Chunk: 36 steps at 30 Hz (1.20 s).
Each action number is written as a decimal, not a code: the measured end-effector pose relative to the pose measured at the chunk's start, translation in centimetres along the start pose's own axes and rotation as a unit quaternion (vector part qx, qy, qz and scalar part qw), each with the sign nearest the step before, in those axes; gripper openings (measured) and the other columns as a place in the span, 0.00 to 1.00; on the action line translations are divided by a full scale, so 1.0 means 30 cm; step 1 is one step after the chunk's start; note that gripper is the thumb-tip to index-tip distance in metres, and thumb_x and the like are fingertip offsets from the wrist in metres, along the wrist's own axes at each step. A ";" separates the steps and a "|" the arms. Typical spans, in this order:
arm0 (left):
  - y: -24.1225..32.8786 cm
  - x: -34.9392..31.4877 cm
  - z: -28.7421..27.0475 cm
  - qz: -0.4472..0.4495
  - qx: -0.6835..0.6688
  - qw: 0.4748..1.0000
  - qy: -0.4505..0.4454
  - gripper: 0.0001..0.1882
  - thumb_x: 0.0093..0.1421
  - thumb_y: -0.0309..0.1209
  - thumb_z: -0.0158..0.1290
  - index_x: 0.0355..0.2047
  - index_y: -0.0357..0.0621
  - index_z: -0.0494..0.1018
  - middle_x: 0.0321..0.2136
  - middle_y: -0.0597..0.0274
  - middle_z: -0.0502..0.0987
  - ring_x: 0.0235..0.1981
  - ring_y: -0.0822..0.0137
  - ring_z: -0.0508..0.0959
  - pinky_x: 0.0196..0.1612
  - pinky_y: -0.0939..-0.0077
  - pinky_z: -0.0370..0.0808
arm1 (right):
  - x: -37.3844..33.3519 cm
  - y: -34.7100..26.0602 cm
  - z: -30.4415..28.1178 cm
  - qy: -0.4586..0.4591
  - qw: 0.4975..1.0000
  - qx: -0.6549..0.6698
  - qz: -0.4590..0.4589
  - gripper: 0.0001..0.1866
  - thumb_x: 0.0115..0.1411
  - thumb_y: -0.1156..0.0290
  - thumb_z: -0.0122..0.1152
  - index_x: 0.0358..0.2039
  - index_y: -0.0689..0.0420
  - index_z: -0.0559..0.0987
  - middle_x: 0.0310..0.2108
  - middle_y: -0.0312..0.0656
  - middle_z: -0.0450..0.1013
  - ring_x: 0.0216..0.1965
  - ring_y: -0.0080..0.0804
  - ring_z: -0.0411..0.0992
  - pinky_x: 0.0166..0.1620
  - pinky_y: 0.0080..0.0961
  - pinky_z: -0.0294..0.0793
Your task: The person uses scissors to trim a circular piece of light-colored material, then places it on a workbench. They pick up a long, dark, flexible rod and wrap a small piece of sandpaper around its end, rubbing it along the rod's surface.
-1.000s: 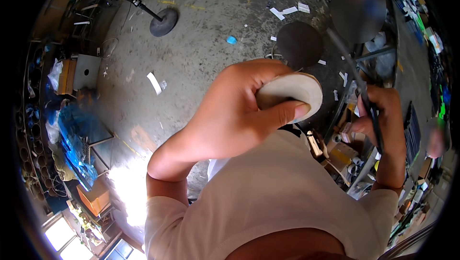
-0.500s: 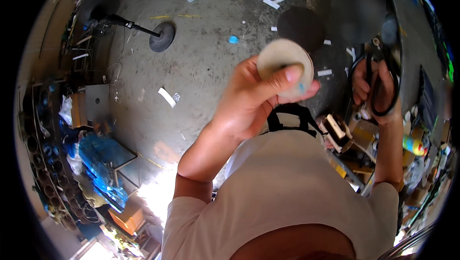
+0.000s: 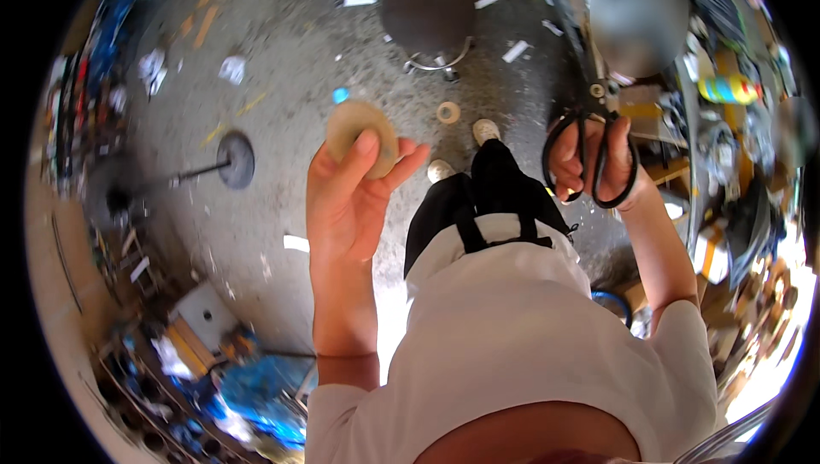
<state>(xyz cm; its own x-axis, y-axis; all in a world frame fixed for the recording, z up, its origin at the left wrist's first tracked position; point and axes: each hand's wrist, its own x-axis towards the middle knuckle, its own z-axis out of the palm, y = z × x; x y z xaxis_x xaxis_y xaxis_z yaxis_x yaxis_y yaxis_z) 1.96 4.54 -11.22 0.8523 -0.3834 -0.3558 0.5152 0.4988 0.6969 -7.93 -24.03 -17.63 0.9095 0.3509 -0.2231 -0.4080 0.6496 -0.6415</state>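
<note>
Tan disc (image 3: 352, 120), head view: I see it to the left of the round stool (image 3: 427, 13) and nearer the body, raised above the floor (image 3: 273, 190) in my left hand (image 3: 346, 199). This hand is partly closed in a pinch, thumb across the near face and fingers behind, with some fingertips reaching past the rim toward the stool's side. Whether the disc is one layer or several I cannot tell.

To the right of the stool, also nearer the body, my right hand (image 3: 613, 169) is half curled about the black loops of the scissors (image 3: 597, 91). The loops stand apart; how wide the blades part I cannot make out, as they blur away from the body. The two hands are well apart. Just on the body's side of the stool lies a pale ring (image 3: 448, 113); beyond and around it lie white strips (image 3: 360, 0).

Note on handling: I judge that the thumb should press lightly, enough to stop the disc turning but not to bend it. Protruding fingertips are best kept behind the face, clear of the rim. The scissors are safest with their points directed away from the left hand, digits seated well in the loops.
</note>
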 end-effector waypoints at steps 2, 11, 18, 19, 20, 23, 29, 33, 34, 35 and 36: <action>-0.027 0.022 0.002 -0.019 0.008 1.000 -0.012 0.12 0.58 0.29 0.53 0.40 0.36 0.70 0.31 0.59 0.76 0.34 0.65 0.78 0.48 0.54 0.74 | -0.036 0.018 -0.013 0.018 0.999 0.003 -0.031 0.43 0.49 0.28 0.43 0.38 0.62 0.74 0.25 0.40 0.71 0.26 0.28 0.71 0.33 0.35 0.74; -0.129 0.065 0.070 -0.056 0.076 0.995 -0.008 0.13 0.57 0.29 0.55 0.40 0.36 0.69 0.30 0.58 0.76 0.33 0.66 0.78 0.45 0.60 0.77 | -0.134 0.096 -0.234 0.358 0.927 -0.099 0.048 0.20 0.57 0.53 0.59 0.30 0.61 0.76 0.17 0.32 0.63 0.21 0.22 0.65 0.27 0.18 0.68; -0.365 0.092 0.066 -0.152 0.113 0.977 0.102 0.11 0.59 0.30 0.53 0.39 0.37 0.69 0.31 0.62 0.74 0.33 0.68 0.75 0.46 0.66 0.77 | -0.367 0.386 -0.912 0.625 0.733 -0.257 0.083 0.16 0.54 0.64 0.58 0.38 0.63 0.78 0.24 0.44 0.76 0.19 0.28 0.72 0.24 0.25 0.70; -0.427 0.108 0.061 -0.169 0.109 0.972 0.126 0.11 0.59 0.30 0.53 0.39 0.37 0.69 0.31 0.62 0.74 0.33 0.68 0.75 0.46 0.66 0.76 | -0.396 0.388 -1.005 0.652 0.694 -0.295 0.081 0.17 0.54 0.63 0.59 0.39 0.63 0.77 0.24 0.45 0.75 0.21 0.30 0.74 0.26 0.26 0.71; -0.484 0.122 0.049 -0.190 0.103 0.963 0.160 0.11 0.59 0.30 0.54 0.39 0.39 0.69 0.31 0.63 0.74 0.32 0.69 0.74 0.46 0.66 0.75 | -0.432 0.400 -1.091 0.694 0.644 -0.312 0.078 0.18 0.53 0.63 0.59 0.40 0.62 0.77 0.26 0.46 0.76 0.24 0.33 0.75 0.29 0.28 0.72; -0.654 0.164 0.082 -0.240 0.099 0.940 0.223 0.11 0.58 0.30 0.54 0.40 0.41 0.69 0.31 0.63 0.74 0.32 0.69 0.74 0.45 0.66 0.74 | -0.608 0.415 -1.443 0.772 0.504 -0.384 0.051 0.23 0.49 0.61 0.62 0.42 0.63 0.75 0.33 0.51 0.76 0.35 0.43 0.75 0.40 0.34 0.72; -1.042 0.252 0.042 -0.332 0.122 0.882 0.310 0.12 0.57 0.32 0.56 0.40 0.43 0.69 0.30 0.65 0.74 0.32 0.70 0.73 0.44 0.66 0.74 | -0.788 0.219 -2.028 0.799 0.324 -0.506 0.018 0.23 0.44 0.63 0.65 0.39 0.62 0.71 0.33 0.49 0.72 0.36 0.49 0.72 0.42 0.40 0.70; -1.215 0.308 0.011 -0.340 0.148 0.855 0.363 0.13 0.56 0.31 0.56 0.40 0.42 0.69 0.29 0.64 0.74 0.31 0.68 0.75 0.42 0.65 0.76 | -0.916 0.089 -2.419 0.838 0.271 -0.474 -0.001 0.21 0.44 0.67 0.63 0.37 0.60 0.68 0.33 0.49 0.72 0.36 0.49 0.72 0.41 0.41 0.70; -1.242 0.328 0.003 -0.339 0.148 0.853 0.368 0.15 0.55 0.30 0.57 0.40 0.40 0.68 0.29 0.61 0.75 0.31 0.67 0.77 0.41 0.64 0.77 | -0.953 0.058 -2.497 0.831 0.241 -0.502 -0.004 0.20 0.44 0.68 0.62 0.37 0.60 0.68 0.33 0.49 0.71 0.36 0.49 0.72 0.41 0.41 0.70; -1.272 0.348 -0.014 -0.338 0.148 0.851 0.373 0.16 0.54 0.28 0.58 0.41 0.38 0.67 0.29 0.59 0.76 0.31 0.65 0.78 0.40 0.63 0.78 | -0.989 0.036 -2.564 0.823 0.210 -0.528 -0.008 0.19 0.44 0.69 0.60 0.37 0.60 0.67 0.33 0.50 0.71 0.36 0.50 0.71 0.41 0.42 0.70; -1.297 0.344 -0.045 -0.367 0.127 0.867 0.313 0.11 0.59 0.27 0.52 0.43 0.44 0.68 0.32 0.62 0.75 0.37 0.64 0.75 0.52 0.56 0.70 | -0.962 0.007 -2.622 0.821 0.215 -0.528 -0.008 0.19 0.45 0.69 0.60 0.37 0.60 0.68 0.33 0.50 0.71 0.37 0.51 0.71 0.42 0.43 0.69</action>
<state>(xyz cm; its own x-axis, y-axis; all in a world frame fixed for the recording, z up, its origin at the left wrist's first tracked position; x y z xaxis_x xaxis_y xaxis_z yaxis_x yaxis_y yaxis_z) -9.17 -17.78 -42.86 0.2252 0.0116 -0.9742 0.9709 0.0808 0.2254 -27.95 -87.07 -69.05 0.0648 -0.9215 0.3829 -0.9469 -0.1778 -0.2678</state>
